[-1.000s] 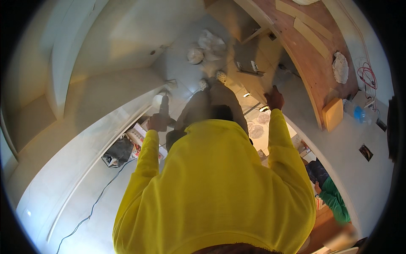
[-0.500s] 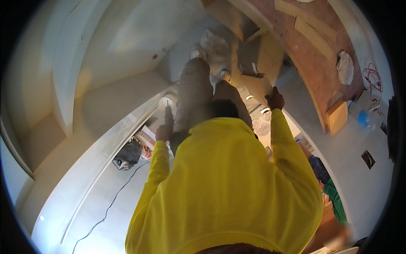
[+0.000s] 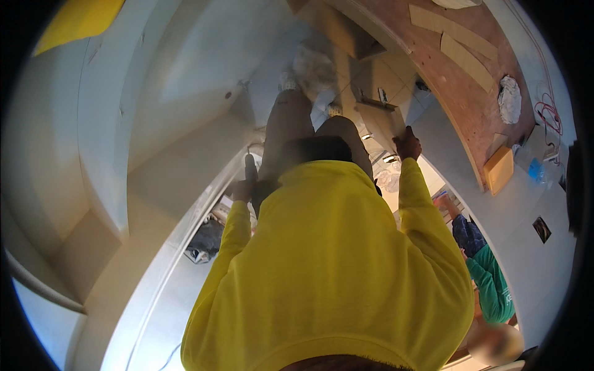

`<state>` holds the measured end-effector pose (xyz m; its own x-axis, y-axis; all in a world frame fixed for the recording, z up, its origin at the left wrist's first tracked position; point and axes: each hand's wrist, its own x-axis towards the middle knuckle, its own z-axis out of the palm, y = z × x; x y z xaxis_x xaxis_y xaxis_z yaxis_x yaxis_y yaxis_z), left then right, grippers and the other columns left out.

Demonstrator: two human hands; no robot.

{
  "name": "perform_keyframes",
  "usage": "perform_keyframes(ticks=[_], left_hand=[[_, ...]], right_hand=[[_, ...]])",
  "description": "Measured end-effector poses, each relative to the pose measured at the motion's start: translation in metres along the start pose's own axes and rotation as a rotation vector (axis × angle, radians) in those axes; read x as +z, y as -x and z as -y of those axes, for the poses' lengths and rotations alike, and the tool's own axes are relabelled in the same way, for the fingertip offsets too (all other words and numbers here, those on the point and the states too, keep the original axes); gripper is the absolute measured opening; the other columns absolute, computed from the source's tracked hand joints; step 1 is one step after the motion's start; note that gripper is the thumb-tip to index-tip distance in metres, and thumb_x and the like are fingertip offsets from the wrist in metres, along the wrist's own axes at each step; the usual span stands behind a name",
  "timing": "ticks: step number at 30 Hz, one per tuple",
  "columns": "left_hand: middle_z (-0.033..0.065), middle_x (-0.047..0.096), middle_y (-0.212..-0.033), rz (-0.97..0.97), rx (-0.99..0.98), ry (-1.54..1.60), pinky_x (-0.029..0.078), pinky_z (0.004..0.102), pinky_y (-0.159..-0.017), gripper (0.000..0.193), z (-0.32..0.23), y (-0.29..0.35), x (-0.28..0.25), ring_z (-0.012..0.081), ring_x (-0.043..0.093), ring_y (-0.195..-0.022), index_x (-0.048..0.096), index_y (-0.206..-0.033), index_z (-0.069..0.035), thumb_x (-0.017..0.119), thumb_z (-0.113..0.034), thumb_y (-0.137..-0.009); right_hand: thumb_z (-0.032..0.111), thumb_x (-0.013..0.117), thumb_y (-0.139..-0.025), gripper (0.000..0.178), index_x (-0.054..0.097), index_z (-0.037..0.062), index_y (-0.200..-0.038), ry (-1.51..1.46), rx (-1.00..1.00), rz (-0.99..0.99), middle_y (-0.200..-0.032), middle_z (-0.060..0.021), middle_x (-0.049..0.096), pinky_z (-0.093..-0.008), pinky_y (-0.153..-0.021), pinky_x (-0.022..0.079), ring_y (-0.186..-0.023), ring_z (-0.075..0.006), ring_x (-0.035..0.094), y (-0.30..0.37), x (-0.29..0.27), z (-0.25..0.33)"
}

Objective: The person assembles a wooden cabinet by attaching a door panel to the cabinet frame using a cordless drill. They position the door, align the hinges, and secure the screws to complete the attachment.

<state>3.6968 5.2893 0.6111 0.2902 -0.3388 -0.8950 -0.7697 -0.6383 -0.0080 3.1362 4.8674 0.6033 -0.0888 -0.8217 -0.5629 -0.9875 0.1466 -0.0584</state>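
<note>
My left hand (image 3: pixel 242 190) is closed round the dark handle of a tool (image 3: pixel 250 166) with a thin shaft, held beside my left leg. The tip of that tool is hard to make out against the pale edge behind it. On the other side, my right hand (image 3: pixel 408 146) grips the near right corner of a flat tan panel (image 3: pixel 378 121). A dark strip and a small light upright piece show at the panel's far end. Both arms, in yellow sleeves, reach forward and low, and my legs (image 3: pixel 286 123) stand between them.
A pale curved wall (image 3: pixel 179 93) rises at the left. On the right, a reddish-brown board (image 3: pixel 461 74) bears cardboard strips, a white crumpled bundle (image 3: pixel 509 99) and a yellow-orange block (image 3: pixel 499 169). A person in a green top (image 3: pixel 494 281) is at the lower right. A dark bag (image 3: pixel 204 240) lies left.
My view has shifted, bringing a yellow shape into the upper left corner and more of the person in green into sight. Both hands keep their grips.
</note>
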Motion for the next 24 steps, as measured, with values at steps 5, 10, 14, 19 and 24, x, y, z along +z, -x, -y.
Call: perform_keyframes(ticks=[5, 10, 14, 19, 24], left_hand=[[0.0248, 0.069, -0.150, 0.017, -0.292, 0.196, 0.060, 0.0514, -0.109, 0.072, -0.027, -0.041, -0.052, 0.0417, 0.071, -0.135, 0.073, -0.139, -0.005, 0.078, -0.059, -0.092], [0.0224, 0.078, -0.128, -0.226, -0.327, 0.201, 0.061, 0.0506, -0.104, 0.076, -0.066, -0.011, -0.150, 0.0404, 0.076, -0.123, 0.080, -0.125, -0.005, 0.088, -0.063, -0.076], [0.0208, 0.084, -0.114, -0.298, -0.299, 0.340, 0.061, 0.0497, -0.102, 0.066, -0.049, -0.016, -0.138, 0.0388, 0.080, -0.114, 0.086, -0.108, -0.005, 0.092, -0.059, -0.071], [0.0214, 0.084, -0.113, -0.291, -0.241, 0.304, 0.061, 0.0493, -0.101, 0.066, -0.089, 0.013, -0.119, 0.0393, 0.080, -0.112, 0.087, -0.101, -0.005, 0.091, -0.063, -0.069], [0.0243, 0.082, -0.121, -0.230, -0.169, 0.192, 0.061, 0.0519, -0.103, 0.069, -0.115, 0.021, -0.071, 0.0442, 0.079, -0.114, 0.083, -0.120, -0.006, 0.084, -0.063, -0.081]], right_hand=[[0.042, 0.093, -0.083, 0.069, 0.057, 0.0173, -0.137, -0.037, -0.030, -0.011, -0.112, -0.0226, 0.081, -0.0636, -0.095, 0.059, -0.113, -0.0509, 0.076, -0.021, 0.001, 0.002], [0.042, 0.093, -0.083, 0.071, 0.056, 0.0176, -0.138, -0.077, -0.018, -0.035, -0.117, -0.0242, 0.080, -0.0634, -0.093, 0.060, -0.111, -0.0523, 0.076, 0.006, -0.005, -0.010], [0.042, 0.093, -0.084, 0.066, 0.056, 0.0157, -0.132, -0.087, -0.048, -0.047, -0.117, -0.0252, 0.079, -0.0637, -0.092, 0.060, -0.111, -0.0518, 0.075, 0.016, 0.000, -0.024], [0.041, 0.093, -0.084, 0.065, 0.057, 0.0160, -0.131, -0.109, -0.028, -0.056, -0.117, -0.0245, 0.080, -0.0627, -0.092, 0.060, -0.111, -0.0513, 0.076, 0.036, 0.003, -0.036], [0.041, 0.095, -0.083, 0.066, 0.058, 0.0162, -0.132, -0.096, 0.025, -0.058, -0.118, -0.0244, 0.080, -0.0617, -0.092, 0.060, -0.112, -0.0495, 0.076, 0.048, -0.005, -0.043]])
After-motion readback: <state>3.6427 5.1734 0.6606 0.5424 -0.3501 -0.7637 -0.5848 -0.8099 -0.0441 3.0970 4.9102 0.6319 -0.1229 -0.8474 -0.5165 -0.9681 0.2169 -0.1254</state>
